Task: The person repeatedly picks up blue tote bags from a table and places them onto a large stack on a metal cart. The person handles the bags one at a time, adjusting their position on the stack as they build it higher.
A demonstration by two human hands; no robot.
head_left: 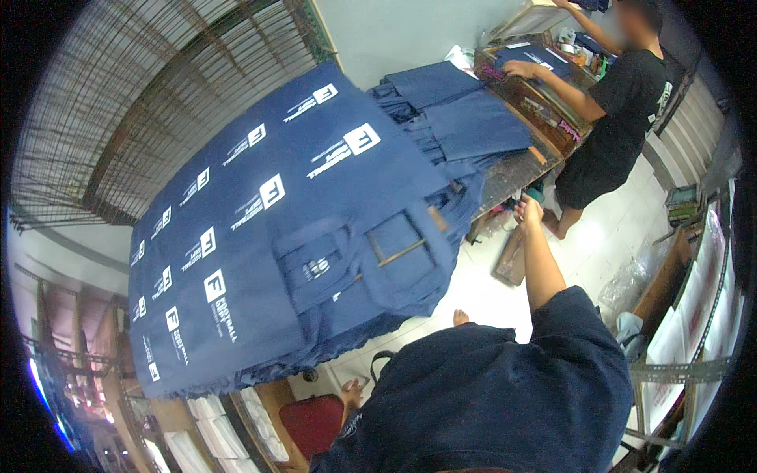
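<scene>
My right hand (528, 210) is stretched forward over the floor, just off the edge of the worktable. Its fingers are loosely bent and apart, and I see nothing in them. Low at my left side hangs my left hand (351, 392), small in view and seemingly open, beside a red seat (313, 426). Left of me, a wide stack of navy fabric with white prints (236, 260) covers the table. On its near right corner lie folded navy pieces (315, 260) and a small wooden-edged frame (400, 240).
More navy cloth (465, 118) lies on the wooden bench (512, 180). A co-worker in black (631, 94) stands at a printing station (544, 59) on the far right. A brown wooden block (511, 260) is on the floor. Racks with white sheets (686, 331) stand at my right.
</scene>
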